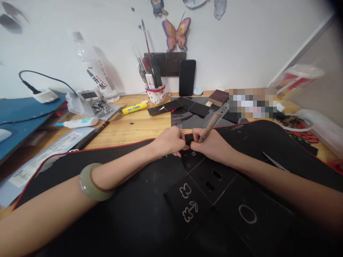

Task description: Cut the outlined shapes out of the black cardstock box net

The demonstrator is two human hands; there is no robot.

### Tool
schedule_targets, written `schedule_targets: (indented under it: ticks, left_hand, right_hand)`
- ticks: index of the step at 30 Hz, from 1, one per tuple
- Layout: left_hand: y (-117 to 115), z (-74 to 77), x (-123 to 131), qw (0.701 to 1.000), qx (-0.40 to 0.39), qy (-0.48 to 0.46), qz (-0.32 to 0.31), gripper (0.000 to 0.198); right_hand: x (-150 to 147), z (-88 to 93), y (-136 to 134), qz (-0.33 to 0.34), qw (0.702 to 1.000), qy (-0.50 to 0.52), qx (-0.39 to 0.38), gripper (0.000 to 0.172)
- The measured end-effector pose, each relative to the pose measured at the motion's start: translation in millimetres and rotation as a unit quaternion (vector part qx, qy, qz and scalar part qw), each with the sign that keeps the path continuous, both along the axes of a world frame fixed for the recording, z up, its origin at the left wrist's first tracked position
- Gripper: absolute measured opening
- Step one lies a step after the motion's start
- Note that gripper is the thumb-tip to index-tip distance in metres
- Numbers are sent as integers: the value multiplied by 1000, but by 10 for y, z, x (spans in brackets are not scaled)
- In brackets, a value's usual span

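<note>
A sheet of black card (222,192) with scored fold lines, cut-out slots and white outline drawings lies on a black desk mat (128,210). My left hand (170,141) is curled into a loose fist and pinches the card's far edge. My right hand (211,144) touches it from the right, fingers closed on the same edge, and also holds a grey pen (214,121) that sticks up and away. A pale green bangle (92,182) sits on my left forearm.
Loose black card pieces (187,105) lie behind the hands. A pen cup (156,93), yellow glue stick (134,108), white tube (79,122), timer (88,95) and plastic bottle (93,67) stand at the back left. A scissor blade (274,162) lies on the mat at right.
</note>
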State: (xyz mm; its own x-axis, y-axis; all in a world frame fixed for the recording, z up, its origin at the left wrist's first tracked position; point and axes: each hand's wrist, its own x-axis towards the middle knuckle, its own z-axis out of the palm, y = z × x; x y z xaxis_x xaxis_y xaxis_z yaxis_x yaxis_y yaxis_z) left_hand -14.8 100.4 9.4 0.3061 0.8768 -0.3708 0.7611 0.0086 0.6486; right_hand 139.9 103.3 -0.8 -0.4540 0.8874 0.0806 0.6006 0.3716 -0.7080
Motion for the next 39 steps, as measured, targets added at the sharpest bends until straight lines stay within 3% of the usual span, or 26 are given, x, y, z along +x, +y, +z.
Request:
schedule_targets:
  ticks: [4,7,13,19,23,27,34,39]
  left_hand:
    - [-67,-27,10,1000,-12,-9,4,17]
    - [-15,26,-40,999,15,1,-30,15]
    - [485,255,-88,982,75,-39,-168,16]
    - [824,329,442,932,-30,-102,-348,31]
    - [960,322,822,900,-98,-89,-415,32]
    - [1003,322,1056,892,-117,-85,-429,27]
    - [682,266,1355,899,-131,-54,-415,20]
    - [601,183,1431,910,-86,-21,-405,18]
  right_hand:
    - [-8,42,37,56,998,-29,25,21]
    - [-30,72,42,71,995,-50,40,21]
    - [-53,69,-50,48,991,-79,100,20]
    - [-87,-9,-183,-5,979,-127,162,13]
    - [-94,13,-284,17,976,-137,167,9]
    - [-88,38,-341,40,977,-136,161,11]
    - [-95,35,-354,57,973,-156,163,14]
    - [-81,29,-346,59,981,-122,140,15]
